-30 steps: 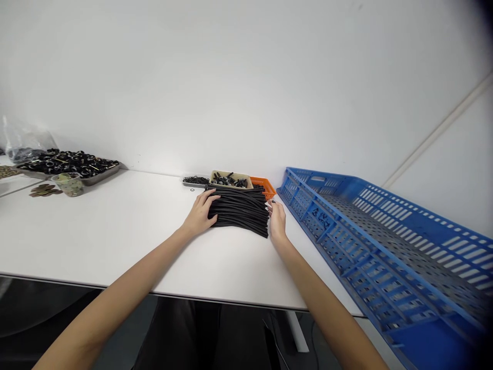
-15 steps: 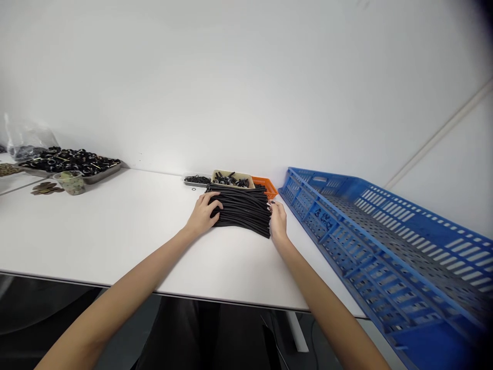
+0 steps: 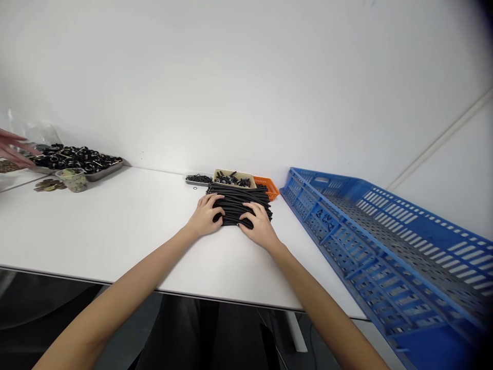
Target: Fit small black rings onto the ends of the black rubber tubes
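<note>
A bundle of thin black tubes [image 3: 234,201] lies side by side on the white table in front of me. My left hand [image 3: 206,215] rests over the left end, fingers curled around the near tubes and thumb at the front edge. Over the right part, my right hand [image 3: 259,225] bends its fingers across the tubes, with the thumb against the near side. Both hands press on the bundle from its two sides. The undersides of the fingers are hidden.
Behind the bundle stand a cream tray [image 3: 250,181] of small black parts, a grey tray [image 3: 192,181] of black rings and an orange basket [image 3: 272,189]. A blue crate [image 3: 327,221] fills the right. At left, another person's hand [image 3: 15,146] is over a metal tray [image 3: 103,173] beside a plastic cup [image 3: 75,181].
My right hand has moved left from the tubes' right ends onto their near side. The right ends look more even. Another person's hand has come in at the far left.
</note>
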The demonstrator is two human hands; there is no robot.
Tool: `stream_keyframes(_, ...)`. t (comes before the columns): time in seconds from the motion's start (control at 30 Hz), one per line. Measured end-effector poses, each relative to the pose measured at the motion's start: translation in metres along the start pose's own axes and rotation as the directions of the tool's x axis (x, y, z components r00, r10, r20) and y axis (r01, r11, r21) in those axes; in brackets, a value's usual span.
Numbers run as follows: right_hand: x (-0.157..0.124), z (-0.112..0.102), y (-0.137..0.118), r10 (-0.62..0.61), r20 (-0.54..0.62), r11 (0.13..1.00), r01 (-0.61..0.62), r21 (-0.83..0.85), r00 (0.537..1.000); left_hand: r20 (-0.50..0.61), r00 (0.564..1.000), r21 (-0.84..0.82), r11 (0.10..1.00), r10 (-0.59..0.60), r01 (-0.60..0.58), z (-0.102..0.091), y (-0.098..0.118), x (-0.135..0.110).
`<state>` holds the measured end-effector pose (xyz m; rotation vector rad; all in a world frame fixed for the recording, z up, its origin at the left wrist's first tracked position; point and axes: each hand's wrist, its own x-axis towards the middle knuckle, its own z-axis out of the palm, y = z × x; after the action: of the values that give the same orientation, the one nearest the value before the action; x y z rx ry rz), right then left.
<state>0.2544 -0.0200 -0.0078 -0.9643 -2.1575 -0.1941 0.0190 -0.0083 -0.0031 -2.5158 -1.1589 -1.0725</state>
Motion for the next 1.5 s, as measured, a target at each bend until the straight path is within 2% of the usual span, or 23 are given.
stream_keyframes(0.07, -0.001, 0.001, 0.002, 0.006, 0.039, 1.000, -0.005, -0.025, 0.999, 0.012, 1.000, 0.009, 1.000, 0.017, -0.017, 0.000, 0.001, 0.000)
stream_keyframes(0.33, -0.002, -0.003, 0.009, 0.041, 0.062, 0.997, -0.037, -0.072, 0.997, 0.085, 0.996, 0.016, 0.999, 0.030, -0.031, -0.003, 0.001, 0.000)
stream_keyframes(0.83, -0.002, 0.000, -0.003, -0.043, 0.146, 0.992, 0.059, -0.111, 0.988, 0.130, 0.990, -0.031, 0.998, 0.058, -0.055, -0.001, 0.002, 0.000)
stream_keyframes(1.07, -0.002, 0.000, -0.002, -0.041, 0.124, 0.994, 0.054, -0.099, 0.991, 0.142, 0.984, 0.004, 0.994, 0.105, -0.106, 0.001, 0.006, 0.001)
stream_keyframes(1.5, -0.002, 0.002, -0.001, -0.038, 0.107, 0.994, 0.049, -0.097, 0.993, 0.200, 0.980, -0.037, 0.999, 0.016, -0.009, 0.007, 0.014, 0.000)
